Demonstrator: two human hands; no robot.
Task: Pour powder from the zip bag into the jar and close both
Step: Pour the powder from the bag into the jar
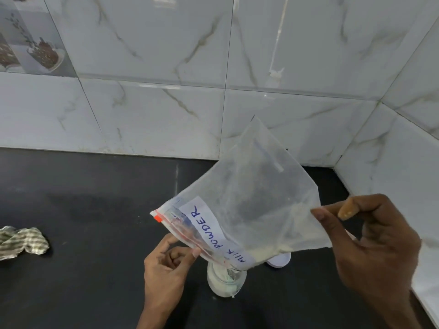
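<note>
Zip bag point(249, 203), clear plastic with red seal strip and white handwritten MILK POWDER label, tipped mouth-down over small clear round jar point(225, 283) at 6 o'clock.
Left hand point(166, 267) at 7 o'clock of bag, thumb and fingertips pinching seal edge; right hand point(370, 245) at 3 o'clock of bag, thumb and forefinger pinching raised side edge, other fingers curled. Pale powder point(263, 254) gathered in bag's lowest corner at open jar mouth, more inside jar. Jar upright on black stone countertop point(95, 210). Round white lid point(281, 261) at 2 o'clock of jar, partly hidden by bag. Crumpled striped cloth point(21, 241) at 8 o'clock, well apart. Grey-veined white wall tiles point(166, 103) behind, 9 to 3 o'clock.
</note>
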